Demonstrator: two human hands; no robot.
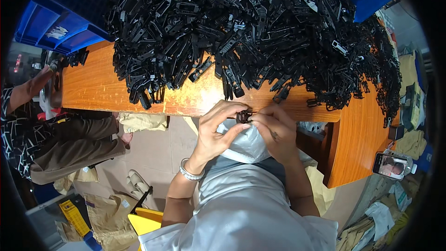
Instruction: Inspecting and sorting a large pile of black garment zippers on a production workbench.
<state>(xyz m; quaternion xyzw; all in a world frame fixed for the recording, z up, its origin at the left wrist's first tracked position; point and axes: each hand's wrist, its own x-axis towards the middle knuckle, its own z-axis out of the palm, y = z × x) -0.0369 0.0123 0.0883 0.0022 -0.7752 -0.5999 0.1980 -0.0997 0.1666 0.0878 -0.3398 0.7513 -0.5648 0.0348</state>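
Both hands meet at the table's front edge around a small black plastic clip-like part (243, 116). My left hand (216, 130) pinches it between thumb and fingers from the left. From the other side, the fingertips of my right hand (279, 132) close on the same part. The fingers cover much of it, so its exact kind is hard to make out. Just beyond lies a large heap of similar long black plastic parts (241, 32), some with slots and metallic glints. Below the hands, a white plastic bag (248, 146) rests over my lap.
The heap sits on an orange-brown wooden table (93, 86). Blue crates (65, 23) stand at the far left. Another person sits at the left, a forearm (35, 88) on the table. A phone (391, 166) stands at the right edge. Brown paper sacks (109, 218) lie on the floor.
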